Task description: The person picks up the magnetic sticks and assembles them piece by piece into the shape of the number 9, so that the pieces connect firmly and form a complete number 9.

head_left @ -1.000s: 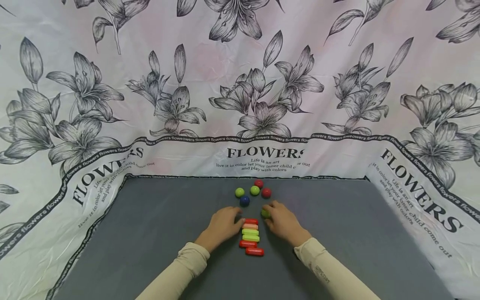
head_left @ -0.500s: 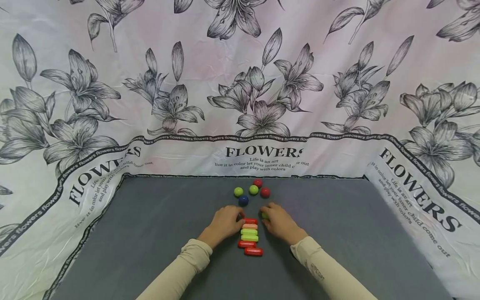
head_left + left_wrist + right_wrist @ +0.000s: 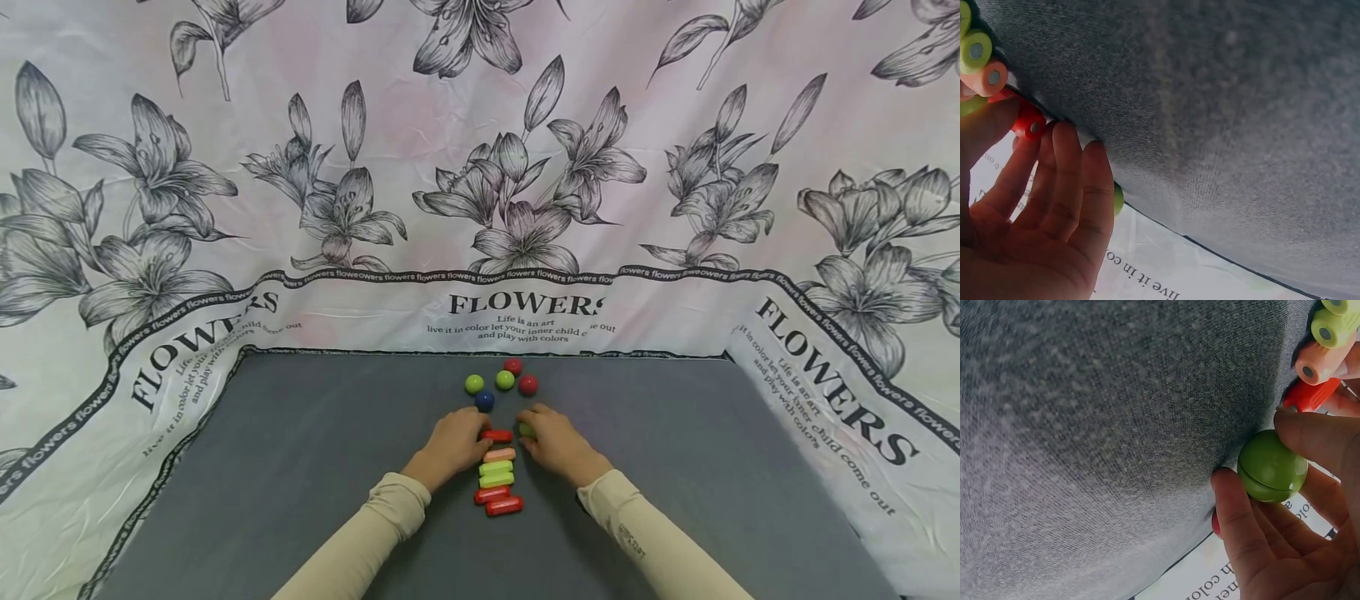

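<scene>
My left hand pinches a red magnetic rod between thumb and fingertips; the left wrist view shows the rod's round metal end. Just right of it, my right hand grips a green ball, mostly hidden by the fingers in the head view. A thin seam runs round this ball. Below the held rod lie an orange rod, two yellow-green rods and two more red rods, stacked in a loose column. A gap separates the held rod from the orange one.
Beyond the hands sit a blue ball, two green balls and two red balls. They rest on a dark grey table surface. A flower-printed cloth borders its back and sides.
The top red rod has shifted slightly away from the orange rod, opening a gap. The lower rods have tilted a little. Both hands keep their hold, and the view has drifted slightly.
</scene>
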`<state>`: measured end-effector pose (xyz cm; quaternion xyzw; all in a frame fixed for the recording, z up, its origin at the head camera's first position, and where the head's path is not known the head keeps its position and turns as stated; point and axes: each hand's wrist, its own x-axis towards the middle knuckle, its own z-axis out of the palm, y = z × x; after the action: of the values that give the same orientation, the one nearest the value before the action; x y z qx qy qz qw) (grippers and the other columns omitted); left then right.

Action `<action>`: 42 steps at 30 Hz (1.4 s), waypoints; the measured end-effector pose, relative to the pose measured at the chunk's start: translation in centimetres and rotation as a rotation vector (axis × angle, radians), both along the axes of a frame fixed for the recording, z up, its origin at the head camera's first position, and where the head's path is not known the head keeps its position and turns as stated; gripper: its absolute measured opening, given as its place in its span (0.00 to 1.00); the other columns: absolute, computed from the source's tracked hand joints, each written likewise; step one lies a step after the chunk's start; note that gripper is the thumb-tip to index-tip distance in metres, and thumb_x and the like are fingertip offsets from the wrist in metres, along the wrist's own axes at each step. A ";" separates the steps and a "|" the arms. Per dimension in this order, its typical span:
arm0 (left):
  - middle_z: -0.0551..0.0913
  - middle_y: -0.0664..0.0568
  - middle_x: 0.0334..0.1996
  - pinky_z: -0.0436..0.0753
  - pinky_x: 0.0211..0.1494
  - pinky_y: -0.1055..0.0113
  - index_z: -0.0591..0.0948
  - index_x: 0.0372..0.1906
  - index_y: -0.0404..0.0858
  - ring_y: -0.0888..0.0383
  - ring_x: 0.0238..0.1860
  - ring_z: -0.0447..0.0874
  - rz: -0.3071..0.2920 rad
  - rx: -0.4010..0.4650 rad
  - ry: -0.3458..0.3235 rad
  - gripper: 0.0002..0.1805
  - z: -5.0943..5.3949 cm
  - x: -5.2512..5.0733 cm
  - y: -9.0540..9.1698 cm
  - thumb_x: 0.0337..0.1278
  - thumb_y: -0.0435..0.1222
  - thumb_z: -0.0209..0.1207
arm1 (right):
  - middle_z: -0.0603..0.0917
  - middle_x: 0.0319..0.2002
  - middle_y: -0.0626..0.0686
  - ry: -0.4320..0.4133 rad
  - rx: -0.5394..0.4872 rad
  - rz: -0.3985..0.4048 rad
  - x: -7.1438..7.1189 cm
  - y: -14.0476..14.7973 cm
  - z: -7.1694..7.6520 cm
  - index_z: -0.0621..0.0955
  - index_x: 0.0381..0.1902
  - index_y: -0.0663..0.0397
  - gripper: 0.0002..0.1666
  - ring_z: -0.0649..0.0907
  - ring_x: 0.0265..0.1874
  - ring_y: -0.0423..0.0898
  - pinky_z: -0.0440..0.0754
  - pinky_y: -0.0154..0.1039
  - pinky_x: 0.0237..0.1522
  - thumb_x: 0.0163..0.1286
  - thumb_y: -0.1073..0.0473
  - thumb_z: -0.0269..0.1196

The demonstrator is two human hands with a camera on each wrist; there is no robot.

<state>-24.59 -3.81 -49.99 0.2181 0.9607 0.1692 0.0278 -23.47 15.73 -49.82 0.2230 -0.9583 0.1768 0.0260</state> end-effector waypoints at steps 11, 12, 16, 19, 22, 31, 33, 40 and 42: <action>0.84 0.52 0.35 0.80 0.36 0.61 0.88 0.43 0.42 0.57 0.34 0.81 0.027 0.020 0.001 0.10 0.1 -0.3 -0.1 0.62 0.43 0.66 | 0.83 0.40 0.57 0.007 -0.011 0.008 -0.1 -0.2 0.2 0.84 0.49 0.60 0.17 0.84 0.37 0.54 0.82 0.54 0.45 0.62 0.64 0.72; 0.84 0.52 0.35 0.80 0.36 0.61 0.88 0.43 0.42 0.56 0.34 0.81 0.028 0.021 0.006 0.10 0.0 -0.4 -0.1 0.62 0.43 0.66 | 0.83 0.39 0.57 0.010 -0.011 0.010 -0.1 -0.3 0.2 0.84 0.49 0.60 0.17 0.84 0.37 0.54 0.82 0.54 0.45 0.61 0.64 0.72; 0.83 0.53 0.35 0.79 0.35 0.62 0.88 0.44 0.43 0.57 0.34 0.80 0.032 0.027 0.023 0.11 -0.2 -0.6 -0.2 0.62 0.43 0.66 | 0.83 0.38 0.56 0.005 -0.002 0.016 -0.2 -0.4 0.3 0.84 0.48 0.60 0.17 0.82 0.35 0.51 0.82 0.53 0.43 0.60 0.64 0.73; 0.83 0.53 0.35 0.78 0.35 0.63 0.87 0.44 0.42 0.58 0.33 0.80 0.034 0.034 0.025 0.11 -0.3 -0.5 -0.3 0.61 0.43 0.66 | 0.82 0.37 0.55 -0.023 0.002 0.030 -0.3 -0.6 0.2 0.84 0.48 0.59 0.17 0.80 0.33 0.48 0.81 0.50 0.40 0.61 0.63 0.73; 0.83 0.53 0.34 0.77 0.34 0.63 0.87 0.44 0.42 0.59 0.32 0.79 0.032 0.051 0.016 0.10 -0.2 -0.5 -0.3 0.61 0.42 0.67 | 0.81 0.37 0.54 -0.044 0.000 0.043 -0.4 -0.8 0.0 0.84 0.47 0.59 0.17 0.78 0.31 0.46 0.79 0.47 0.38 0.60 0.63 0.73; 0.82 0.54 0.34 0.76 0.34 0.64 0.87 0.44 0.43 0.60 0.32 0.77 0.028 0.061 -0.004 0.09 -0.2 -0.4 -0.2 0.62 0.41 0.66 | 0.80 0.35 0.53 -0.003 0.006 0.060 -0.5 -0.9 -0.1 0.84 0.45 0.59 0.15 0.77 0.31 0.45 0.79 0.45 0.38 0.60 0.63 0.73; 0.82 0.54 0.33 0.76 0.34 0.64 0.87 0.44 0.43 0.60 0.31 0.77 0.027 0.059 -0.007 0.09 -0.1 -0.3 -0.2 0.62 0.42 0.66 | 0.80 0.34 0.53 0.000 0.005 0.065 -0.5 -1.0 0.0 0.84 0.45 0.59 0.15 0.77 0.31 0.45 0.80 0.46 0.39 0.60 0.63 0.73; 0.81 0.54 0.32 0.75 0.34 0.65 0.88 0.44 0.42 0.61 0.31 0.75 0.010 0.034 0.004 0.10 0.0 -0.1 0.1 0.63 0.42 0.66 | 0.80 0.33 0.52 0.011 0.018 0.066 -0.5 -1.3 0.0 0.85 0.42 0.58 0.11 0.79 0.32 0.47 0.81 0.47 0.40 0.61 0.62 0.72; 0.82 0.54 0.32 0.75 0.34 0.65 0.88 0.44 0.42 0.60 0.31 0.76 0.007 0.034 0.003 0.10 -0.1 0.0 0.2 0.63 0.42 0.66 | 0.80 0.32 0.51 0.015 0.029 0.069 -0.5 -1.3 0.0 0.85 0.41 0.57 0.11 0.79 0.31 0.46 0.80 0.46 0.39 0.61 0.62 0.72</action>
<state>-24.61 -3.62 -50.05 0.2156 0.9585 0.1850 0.0218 -23.99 14.38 -49.77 0.2574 -0.9524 0.1619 0.0236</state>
